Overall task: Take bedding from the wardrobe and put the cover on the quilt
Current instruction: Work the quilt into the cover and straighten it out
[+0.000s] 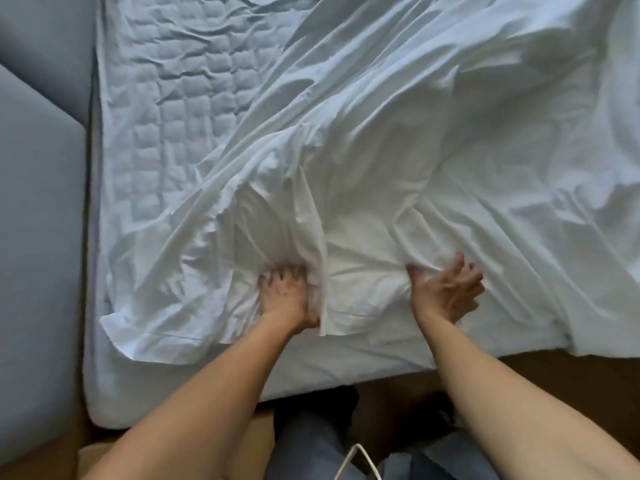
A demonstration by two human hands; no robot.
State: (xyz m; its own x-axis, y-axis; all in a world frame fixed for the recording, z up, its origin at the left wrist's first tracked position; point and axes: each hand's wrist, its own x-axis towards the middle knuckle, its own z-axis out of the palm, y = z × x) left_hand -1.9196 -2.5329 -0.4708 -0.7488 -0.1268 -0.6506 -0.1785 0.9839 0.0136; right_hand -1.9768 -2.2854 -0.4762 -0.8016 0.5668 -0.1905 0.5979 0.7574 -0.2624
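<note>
We are at the foot of the bed, working the thin, crumpled white fabric cover (pixel 398 150). It lies spread slantwise over the right and near part of the bed, with its hemmed edge near the foot of the mattress. To the left a pale-blue quilted layer (pixel 166 109) lies bare and flat. We cannot tell whether this is the quilt itself or a mattress pad.

Our left hand (pixel 285 294) has its fingers curled into a bunch of the cover, and creases fan away from that grip. Our right hand (pixel 446 292) is just beside it on the same edge. It is blurred and its fingers look spread, with the thumb at a pucker in the cloth, so we cannot tell whether it pinches anything.

We judge the step to be finding and opening the cover's mouth, so the task is at an early stage. The next move calls for separating the two layers at the hem and a firm hold with both hands. The grey-blue padded bed frame (pixel 41 209) stands at the left, with brown floor (pixel 526 372) below.
</note>
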